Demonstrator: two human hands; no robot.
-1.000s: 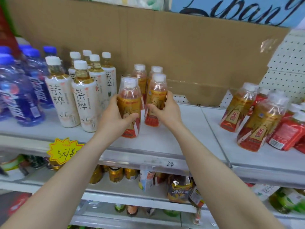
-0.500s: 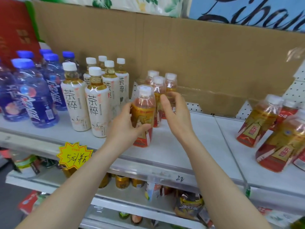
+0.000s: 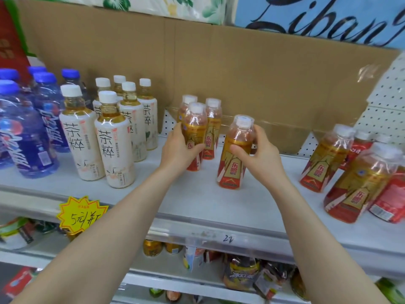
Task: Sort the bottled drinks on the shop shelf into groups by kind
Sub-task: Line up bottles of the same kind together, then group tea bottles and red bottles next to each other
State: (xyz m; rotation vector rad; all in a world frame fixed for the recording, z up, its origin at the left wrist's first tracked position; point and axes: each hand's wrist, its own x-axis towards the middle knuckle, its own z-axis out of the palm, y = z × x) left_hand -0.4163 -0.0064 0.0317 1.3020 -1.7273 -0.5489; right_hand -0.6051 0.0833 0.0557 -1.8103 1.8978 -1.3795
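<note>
R grip (image 3: pixel 256 154), open before, now clasps lone gold-red white-capped bottle (image 3: pixel 233 172); L grip (image 3: pixel 179 150) clasps clustered bottle (image 3: pixel 195 126).

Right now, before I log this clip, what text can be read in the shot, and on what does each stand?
"茶粹": white tea bottles.
"东鹏": each gold-and-red bottle.
"5元" plus a scrawled character: yellow price star.
"22": handwritten on the shelf edge.
"Liban", cut off: blue sign.
"冰红茶": lower-shelf bottle.
Blue bottles: label too blurred; fine print unreadable.
</note>
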